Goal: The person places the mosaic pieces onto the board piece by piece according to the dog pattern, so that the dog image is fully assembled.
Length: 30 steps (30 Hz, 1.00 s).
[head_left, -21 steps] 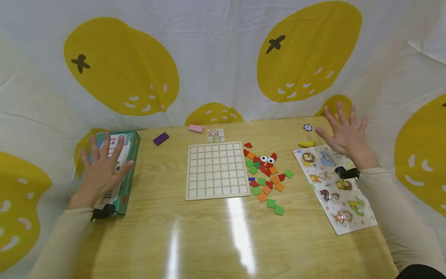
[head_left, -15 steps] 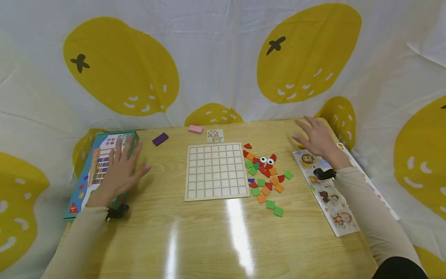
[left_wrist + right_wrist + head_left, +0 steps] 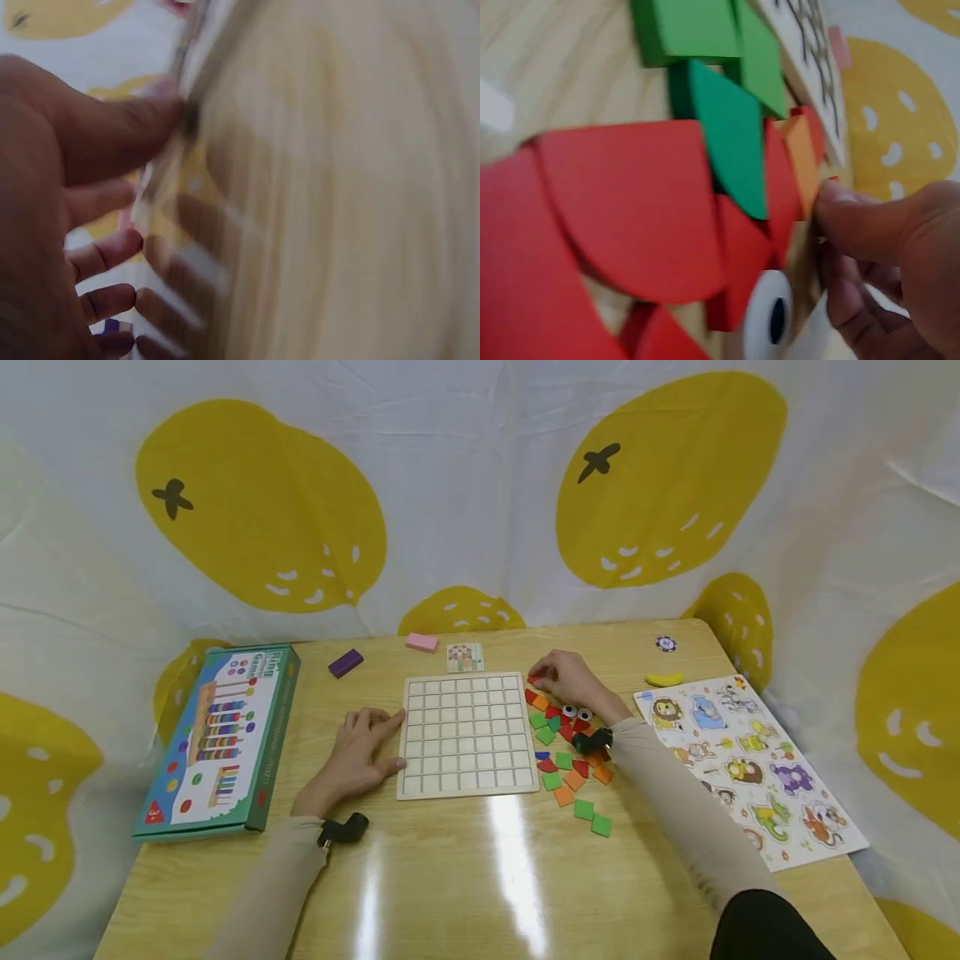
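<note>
My left hand lies beside the wooden grid board, thumb and index finger touching its left edge. In the left wrist view, its thumb is near a blurred wooden edge, other fingers spread loosely. My right hand reaches past the board's upper right corner and pinches a small red rounded tile, mostly hidden by the fingers. Close below it in the right wrist view lie an orange tile, red rounded tiles, a dark green tile and a round googly-eye piece.
Loose green tiles lie right of the board. At left is a boxed ring game; at right, an animal puzzle board. Farther back are a purple block, pink block, pattern card, banana and chip.
Both hands have come inward and down from over the box and puzzle board. The left has reached the grid board's edge; the right now pinches the red rounded tile.
</note>
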### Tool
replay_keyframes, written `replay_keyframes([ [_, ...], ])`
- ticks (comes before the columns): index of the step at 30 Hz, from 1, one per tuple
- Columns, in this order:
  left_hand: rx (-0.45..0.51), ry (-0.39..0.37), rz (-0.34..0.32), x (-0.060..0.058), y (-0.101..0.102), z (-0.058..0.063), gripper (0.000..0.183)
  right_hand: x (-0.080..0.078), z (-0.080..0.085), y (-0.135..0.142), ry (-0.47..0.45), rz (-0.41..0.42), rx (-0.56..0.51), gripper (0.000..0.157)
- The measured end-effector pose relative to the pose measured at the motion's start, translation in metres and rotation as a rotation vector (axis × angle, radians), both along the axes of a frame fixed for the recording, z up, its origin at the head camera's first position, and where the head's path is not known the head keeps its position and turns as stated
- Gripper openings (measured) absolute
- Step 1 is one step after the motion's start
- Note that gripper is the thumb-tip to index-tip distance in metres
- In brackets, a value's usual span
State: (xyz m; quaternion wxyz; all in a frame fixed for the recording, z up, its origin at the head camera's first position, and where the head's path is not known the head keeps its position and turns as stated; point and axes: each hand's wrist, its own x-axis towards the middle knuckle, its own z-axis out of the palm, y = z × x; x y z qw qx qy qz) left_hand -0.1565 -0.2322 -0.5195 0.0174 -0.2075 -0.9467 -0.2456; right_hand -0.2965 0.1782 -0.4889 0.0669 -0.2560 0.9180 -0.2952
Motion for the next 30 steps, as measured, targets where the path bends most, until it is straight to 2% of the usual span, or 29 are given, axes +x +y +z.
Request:
replay_keyframes([
  [4, 0.025, 0.05, 0.033, 0.003, -0.003, -0.006, 0.079, 0.003, 0.004, 0.001, -0.076, -0.094, -0.078, 0.019],
  [6, 0.034, 0.059, 0.043, 0.004, -0.004, -0.007, 0.079, 0.003, 0.006, 0.001, -0.16, -0.151, -0.2, 0.026],
  [10, 0.029, 0.071, 0.057, 0.002, -0.004, -0.009, 0.08, 0.0, 0.008, -0.011, -0.292, -0.242, -0.525, 0.038],
  [12, 0.024, 0.074, 0.063, 0.0, -0.003, -0.009, 0.08, -0.001, 0.007, -0.025, -0.308, -0.258, -0.638, 0.039],
  [14, 0.019, 0.075, 0.064, -0.001, -0.003, -0.01, 0.08, -0.001, 0.006, -0.044, -0.292, -0.247, -0.683, 0.04],
  [17, 0.008, 0.064, 0.067, -0.003, -0.002, -0.011, 0.08, -0.002, 0.002, -0.077, -0.236, -0.193, -0.634, 0.04],
  [23, -0.008, 0.038, 0.07, -0.002, 0.0, -0.013, 0.079, 0.0, -0.01, -0.148, -0.084, -0.035, -0.393, 0.035],
  [26, -0.004, 0.035, 0.067, -0.001, 0.0, -0.013, 0.079, -0.001, -0.015, -0.168, -0.02, -0.01, -0.272, 0.036],
  [30, 0.0, 0.046, 0.063, -0.001, 0.0, -0.013, 0.08, -0.003, -0.016, -0.175, -0.008, -0.001, -0.174, 0.042],
])
